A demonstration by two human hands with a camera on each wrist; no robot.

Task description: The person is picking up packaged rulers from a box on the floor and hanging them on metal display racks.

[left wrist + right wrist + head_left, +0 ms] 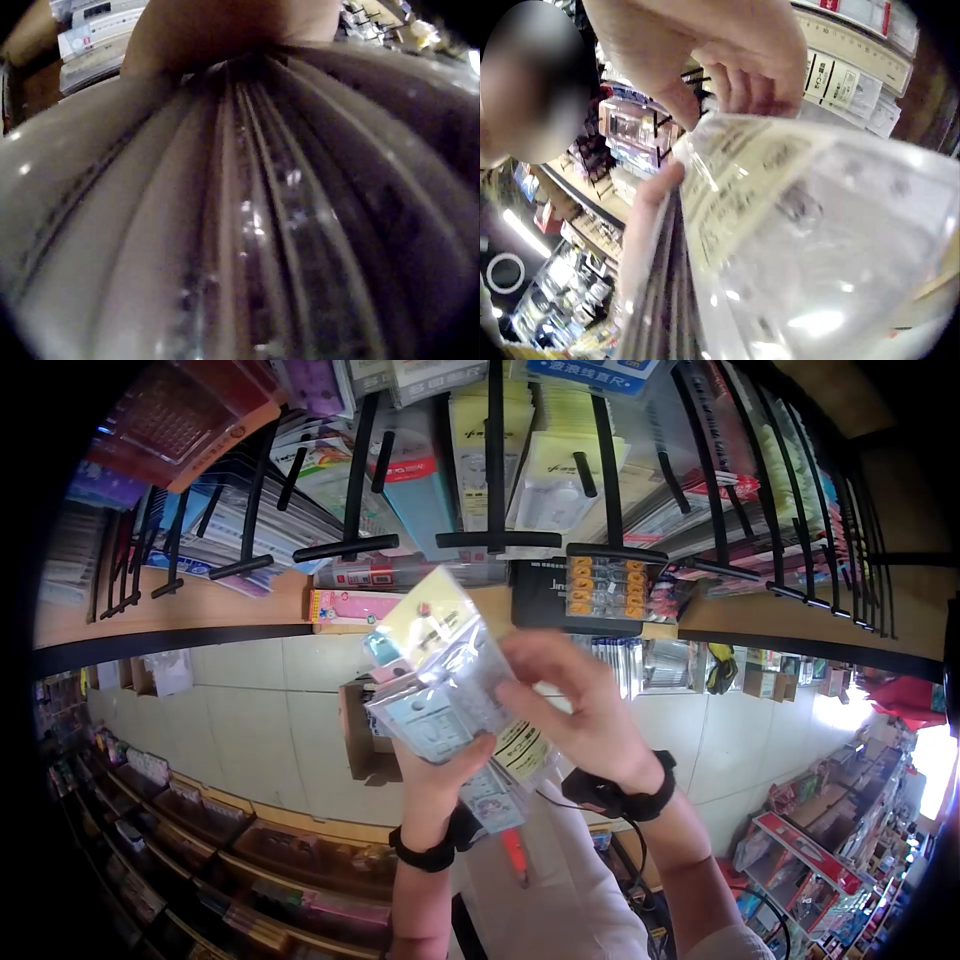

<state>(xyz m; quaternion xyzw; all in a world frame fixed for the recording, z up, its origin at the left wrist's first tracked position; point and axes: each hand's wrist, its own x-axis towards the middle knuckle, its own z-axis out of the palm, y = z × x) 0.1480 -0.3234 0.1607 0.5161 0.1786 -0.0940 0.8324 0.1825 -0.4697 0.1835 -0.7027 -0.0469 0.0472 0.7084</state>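
Note:
My left hand [430, 768] grips a fanned stack of clear plastic packets [430, 725] from below, its thumb lying across the front. Pale yellow header cards and bluish printed cards show through the film. At the stack's right side, my right hand [580, 710] pinches a packet edge between thumb and curled fingers. In the right wrist view that hand [727, 52] is at the corner of a clear packet [810, 217] with a yellow printed label. Packet edges [255, 225] fill the left wrist view, below part of the left hand [232, 30].
Black display hooks [495, 480] hung with packaged stationery [560, 470] stand ahead. Below them runs a wooden shelf edge [220, 605] with a black case [540, 595]. A cardboard box [360, 745] sits on the tiled floor [270, 710]. Stocked shelves [290, 850] line the lower left.

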